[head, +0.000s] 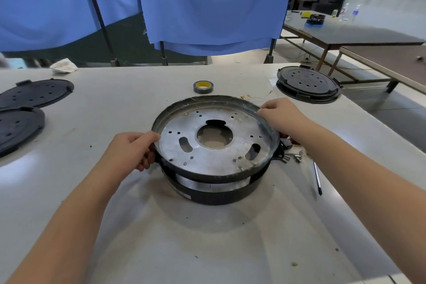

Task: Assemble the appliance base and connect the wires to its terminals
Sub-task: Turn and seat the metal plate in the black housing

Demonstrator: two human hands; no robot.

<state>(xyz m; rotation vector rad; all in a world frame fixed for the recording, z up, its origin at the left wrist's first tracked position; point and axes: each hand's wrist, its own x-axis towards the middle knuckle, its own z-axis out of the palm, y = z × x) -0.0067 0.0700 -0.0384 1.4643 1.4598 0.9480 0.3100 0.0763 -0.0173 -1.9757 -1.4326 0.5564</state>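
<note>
Appliance base, a round grey metal pan with punched holes [216, 138], sits tilted atop its black ring housing [219, 193] mid-desk [207, 237]. Left hand [131, 150] and right hand [281, 113] grip its rim, fingers curled (seating unfinished). Thin wires [260, 97] lie unconnected behind.

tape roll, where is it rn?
In the head view, the tape roll lies flat on the table, just beyond the far rim of the metal pan, between the black covers at left and right.
</note>
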